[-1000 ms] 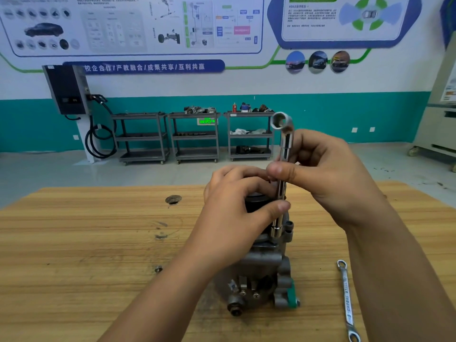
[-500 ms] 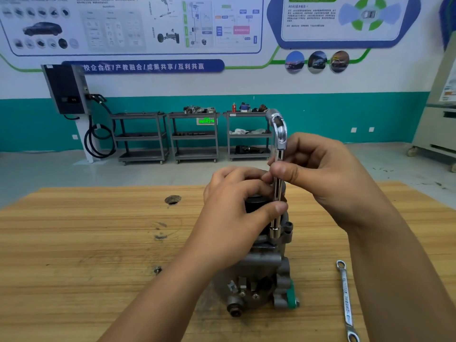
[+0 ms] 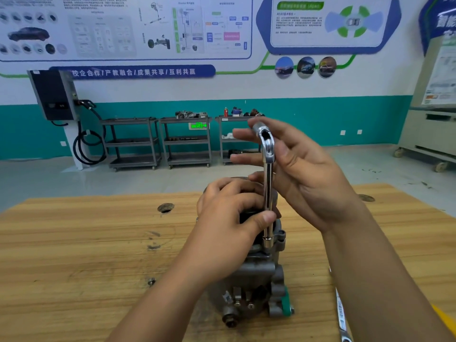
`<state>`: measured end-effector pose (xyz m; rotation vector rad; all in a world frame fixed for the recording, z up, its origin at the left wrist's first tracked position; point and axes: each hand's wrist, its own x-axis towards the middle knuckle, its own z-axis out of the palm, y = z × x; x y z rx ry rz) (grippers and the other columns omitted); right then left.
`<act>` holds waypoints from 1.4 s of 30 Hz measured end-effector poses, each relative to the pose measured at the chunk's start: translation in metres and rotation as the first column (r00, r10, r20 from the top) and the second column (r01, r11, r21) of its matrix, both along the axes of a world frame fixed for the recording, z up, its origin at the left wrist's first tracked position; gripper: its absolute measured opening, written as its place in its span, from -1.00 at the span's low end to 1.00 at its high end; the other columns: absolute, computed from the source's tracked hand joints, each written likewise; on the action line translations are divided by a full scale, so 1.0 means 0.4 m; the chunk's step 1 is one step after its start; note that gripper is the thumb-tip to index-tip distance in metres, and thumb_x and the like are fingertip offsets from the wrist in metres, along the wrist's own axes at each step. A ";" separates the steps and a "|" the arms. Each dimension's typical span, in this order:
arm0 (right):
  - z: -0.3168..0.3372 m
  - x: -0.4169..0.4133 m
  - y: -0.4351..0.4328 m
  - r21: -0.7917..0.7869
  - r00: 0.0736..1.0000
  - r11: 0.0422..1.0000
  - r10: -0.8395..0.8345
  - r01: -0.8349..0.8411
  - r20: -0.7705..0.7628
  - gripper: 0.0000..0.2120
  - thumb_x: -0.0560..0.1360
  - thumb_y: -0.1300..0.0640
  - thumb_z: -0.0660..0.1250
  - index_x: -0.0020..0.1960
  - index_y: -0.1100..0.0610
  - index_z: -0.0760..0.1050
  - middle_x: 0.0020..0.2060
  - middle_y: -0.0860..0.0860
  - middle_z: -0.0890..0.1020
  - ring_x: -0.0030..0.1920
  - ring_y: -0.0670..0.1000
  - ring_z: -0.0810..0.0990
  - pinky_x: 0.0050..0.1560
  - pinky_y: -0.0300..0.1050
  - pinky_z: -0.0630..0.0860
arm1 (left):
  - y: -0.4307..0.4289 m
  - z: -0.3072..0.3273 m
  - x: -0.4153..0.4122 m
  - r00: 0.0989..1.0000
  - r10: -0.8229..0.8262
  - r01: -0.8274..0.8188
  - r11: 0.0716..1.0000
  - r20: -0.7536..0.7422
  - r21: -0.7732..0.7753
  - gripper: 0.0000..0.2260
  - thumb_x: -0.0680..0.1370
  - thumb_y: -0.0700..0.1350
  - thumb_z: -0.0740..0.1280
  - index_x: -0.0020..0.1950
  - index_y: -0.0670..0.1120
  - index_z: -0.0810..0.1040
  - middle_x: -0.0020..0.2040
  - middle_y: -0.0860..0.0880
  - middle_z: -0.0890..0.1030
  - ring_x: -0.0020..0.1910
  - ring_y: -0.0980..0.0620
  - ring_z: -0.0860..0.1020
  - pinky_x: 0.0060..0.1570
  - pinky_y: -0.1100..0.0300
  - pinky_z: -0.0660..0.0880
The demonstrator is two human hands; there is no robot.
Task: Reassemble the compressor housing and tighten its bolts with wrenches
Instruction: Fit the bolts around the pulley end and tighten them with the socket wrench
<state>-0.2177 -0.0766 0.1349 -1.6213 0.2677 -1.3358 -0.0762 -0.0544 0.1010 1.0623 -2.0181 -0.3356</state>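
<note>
Grey cast-metal compressor housing upright, mid-bench on the pale wooden table | chrome L-shaped socket wrench stands socket-down on its upper flange | our left hand grips the housing top, thumb against the shaft | our right hand, pinching the shaft half a second ago, now spreads its fingers beside the bent end | we judge a re-grip between turns, tightening unfinished.

Single head view, forward-down, close over workbench.
</note>
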 end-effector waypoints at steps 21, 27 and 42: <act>0.001 0.038 0.077 -0.482 0.476 0.349 -0.863 0.804 0.169 -0.71 0.36 0.23 0.46 -0.10 0.04 0.36 -0.22 -0.10 0.51 -0.20 -0.11 0.54 -0.16 -0.28 0.49 | 0.004 -0.020 -0.023 0.992 0.063 -0.050 0.991 0.110 -0.124 -0.65 0.44 0.27 0.04 -0.03 0.16 0.52 0.05 0.35 0.39 0.14 0.24 0.19 0.03 0.31 0.00; -0.027 0.078 0.061 -0.401 0.622 0.509 -0.748 0.762 0.233 -0.83 0.47 0.27 0.34 -0.07 0.07 0.39 -0.18 -0.02 0.48 -0.18 -0.04 0.54 -0.11 -0.24 0.49 | 0.008 -0.015 -0.019 0.997 0.023 -0.017 0.997 0.073 -0.078 -0.76 0.53 0.14 0.08 -0.14 0.16 0.52 0.03 0.32 0.43 0.10 0.23 0.20 0.06 0.28 0.04; 0.006 0.083 0.049 -0.085 0.847 0.843 -0.532 0.531 0.008 -0.73 0.39 0.09 0.46 -0.35 0.05 0.38 -0.50 -0.11 0.33 -0.47 -0.16 0.29 -0.42 -0.33 0.29 | 0.005 -0.016 -0.008 0.997 -0.013 0.021 0.995 0.081 -0.102 -0.88 0.56 0.08 0.14 -0.04 0.16 0.46 0.02 0.34 0.40 0.13 0.24 0.19 0.07 0.28 0.05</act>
